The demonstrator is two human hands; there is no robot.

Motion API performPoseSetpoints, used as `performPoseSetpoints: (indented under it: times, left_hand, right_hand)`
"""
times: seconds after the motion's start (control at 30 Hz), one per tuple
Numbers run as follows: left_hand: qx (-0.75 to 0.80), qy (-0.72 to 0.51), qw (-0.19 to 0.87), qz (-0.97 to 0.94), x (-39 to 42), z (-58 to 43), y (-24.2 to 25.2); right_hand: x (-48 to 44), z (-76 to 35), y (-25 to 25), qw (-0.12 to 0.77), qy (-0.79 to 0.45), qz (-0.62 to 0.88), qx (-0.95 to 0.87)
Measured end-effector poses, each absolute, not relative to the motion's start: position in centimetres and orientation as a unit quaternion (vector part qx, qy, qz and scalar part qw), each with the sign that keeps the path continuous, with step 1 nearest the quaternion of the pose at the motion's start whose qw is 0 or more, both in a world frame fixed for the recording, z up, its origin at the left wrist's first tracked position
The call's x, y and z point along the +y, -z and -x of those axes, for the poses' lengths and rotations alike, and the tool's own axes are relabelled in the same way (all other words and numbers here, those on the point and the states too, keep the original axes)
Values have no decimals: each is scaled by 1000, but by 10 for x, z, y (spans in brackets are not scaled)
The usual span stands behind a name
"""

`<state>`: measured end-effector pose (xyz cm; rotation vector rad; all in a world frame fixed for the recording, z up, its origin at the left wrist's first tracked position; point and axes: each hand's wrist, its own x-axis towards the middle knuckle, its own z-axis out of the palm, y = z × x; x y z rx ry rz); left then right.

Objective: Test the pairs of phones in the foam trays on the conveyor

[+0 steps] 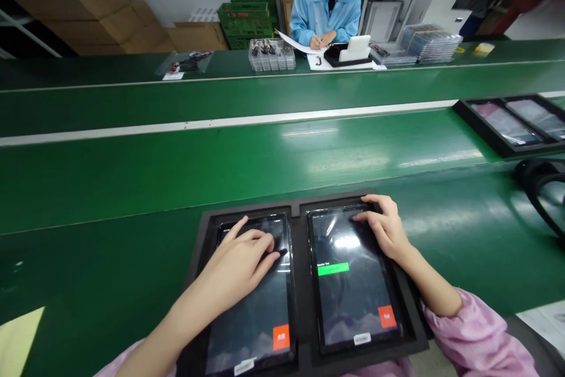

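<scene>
Two tablets lie side by side in a black foam tray (301, 283) at the front of the green bench. Over the upper part of the left tablet (251, 318) is my left hand (241, 262), its fingers spread and holding nothing. The right tablet (353, 300) shows a green bar and a red square; the left one shows a red square too. My right hand (384, 227) is at the top right corner of the right tablet, fingers apart, with a fingertip at the screen and another finger on the tray's edge.
Across the bench a person in a blue coat (304, 6) writes on paper. Another black tray (498, 142) lies at the right, above a black curved object (541, 189). Green crates (245, 21) and cardboard boxes (101, 18) stand behind. Yellow paper (20, 339) is at the left front.
</scene>
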<state>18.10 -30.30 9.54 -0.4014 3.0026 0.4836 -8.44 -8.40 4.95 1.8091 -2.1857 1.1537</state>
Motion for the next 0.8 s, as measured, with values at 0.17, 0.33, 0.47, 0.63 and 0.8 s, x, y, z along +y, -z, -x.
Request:
performPoseSetpoints:
  times: [0.17,0.33,0.47,0.63,0.8]
  left_hand:
    - [973,-92,-36,210,-311,-182,-95]
    - [971,-77,-10,226,-315,-178,-93]
    - [962,-117,1,246,-320,-173,-98]
    - [950,-125,54,281,-329,-169,-92]
    - [945,-131,100,283,-335,-167,-91]
  right_hand:
    - [-83,87,-43,92,-363,-548,-748]
    - [-83,84,-44,93,-344,-568,-742]
    - [-88,89,-44,67,-362,-555,-746]
    - [-104,102,-51,-26,-268,-545,-794]
    - [-120,111,-76,-142,-167,-543,-810]
